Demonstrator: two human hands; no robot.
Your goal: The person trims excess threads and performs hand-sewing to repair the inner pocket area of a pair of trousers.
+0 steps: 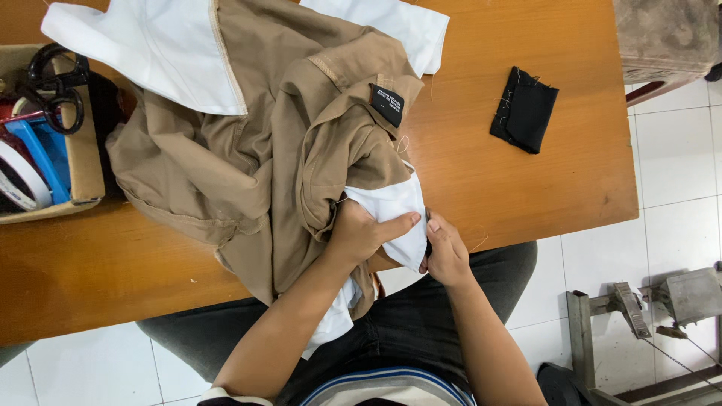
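A tan garment (248, 150) with white lining panels lies bunched on the wooden table (526, 180), a small black label (387, 104) sewn near its middle. My left hand (365, 229) presses on a white pocket piece (395, 214) of the garment at the table's near edge, fingers closed on the cloth. My right hand (445, 252) pinches the right edge of that same white piece, with a small dark thing between the fingers that I cannot make out.
A folded black fabric scrap (524, 110) lies at the right of the table. A cardboard box (83, 158) at the left holds black scissors (54, 83) and tape rolls. A metal pedal frame (647, 316) stands on the white tiled floor at lower right.
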